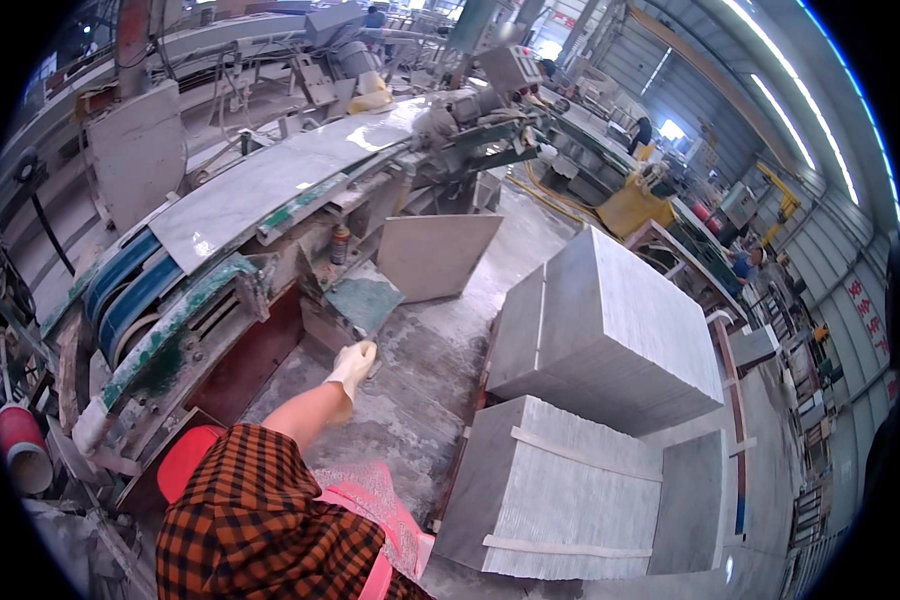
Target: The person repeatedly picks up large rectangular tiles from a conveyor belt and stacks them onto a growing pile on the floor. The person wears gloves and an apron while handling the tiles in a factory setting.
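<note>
My left hand (pixel 353 366) wears a cream glove and reaches forward over the wet grey floor (pixel 400 410). Its fingers are curled closed, and a small greyish edge shows beside them, too small to name. Just beyond the hand, a flat grey-green piece (pixel 366 302) lies on a low ledge beside the machine. Behind that piece, a pale square slab (pixel 438 256) leans upright, apart from the hand. A can (pixel 340 244) stands on the machine's side. My checked sleeve (pixel 240 490) and pink apron (pixel 380 505) fill the lower left. My right hand is out of view.
Two big stacks of grey stone slabs, a far one (pixel 610 330) and a near strapped one (pixel 570 490), stand to the right. Along the left runs a green-edged machine with blue belts (pixel 125 290) and a glossy slab (pixel 270 185). Something red (pixel 188 462) sits beside my sleeve.
</note>
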Demonstrator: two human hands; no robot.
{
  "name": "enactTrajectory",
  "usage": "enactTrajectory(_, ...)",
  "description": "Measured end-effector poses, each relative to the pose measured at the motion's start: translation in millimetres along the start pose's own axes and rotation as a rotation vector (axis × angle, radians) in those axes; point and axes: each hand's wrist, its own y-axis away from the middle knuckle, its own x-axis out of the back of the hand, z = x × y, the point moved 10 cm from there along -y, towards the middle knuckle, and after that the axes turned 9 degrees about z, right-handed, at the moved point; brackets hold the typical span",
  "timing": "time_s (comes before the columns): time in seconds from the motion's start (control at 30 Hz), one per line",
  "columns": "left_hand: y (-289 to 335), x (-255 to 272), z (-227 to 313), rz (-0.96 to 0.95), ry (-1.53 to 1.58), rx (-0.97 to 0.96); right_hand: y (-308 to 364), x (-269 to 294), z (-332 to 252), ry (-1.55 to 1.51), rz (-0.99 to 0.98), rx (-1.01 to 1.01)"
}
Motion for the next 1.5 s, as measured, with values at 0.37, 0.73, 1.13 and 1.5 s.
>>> enactTrajectory(0.37,-136,242,-48,0.489,-0.247,-0.079,-26,15,-90,0.152,0.027,0.155)
enactTrajectory(0.73,-240,344,-127,0.585,-0.632,-0.181,-82,-75,-454,-0.508,-0.279,0.236)
enactTrajectory(1.13,-241,338,-128,0.513,-0.793,-0.164,-74,-110,-621,-0.443,0.190,0.576)
enactTrajectory(1.5,-243,336,-129,0.585,-0.804,-0.175,-170,-113,-437,-0.218,0.298,0.142)
